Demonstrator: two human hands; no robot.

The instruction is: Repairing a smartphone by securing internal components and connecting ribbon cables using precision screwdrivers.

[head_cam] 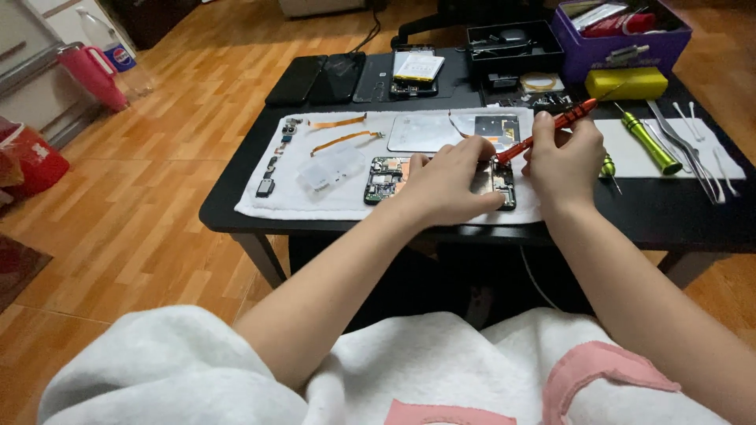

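Black table (236,206) on a wood floor, white mat (272,201) spread on top. My left hand (442,186) lies loosely curled, pinning the opened phone (387,179) on the mat, while my right hand (561,157) grips one red screwdriver (547,128), tip down on the board. I count two orange ribbon cables (340,132) and one green screwdriver (650,142) off right.

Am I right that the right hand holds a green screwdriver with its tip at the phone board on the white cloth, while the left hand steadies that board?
Not quite: the head view shows the screwdriver in the right hand is red, not green. A green one lies unused further right. The rest stands: its tip is at the phone board on the white cloth, which the left hand steadies.
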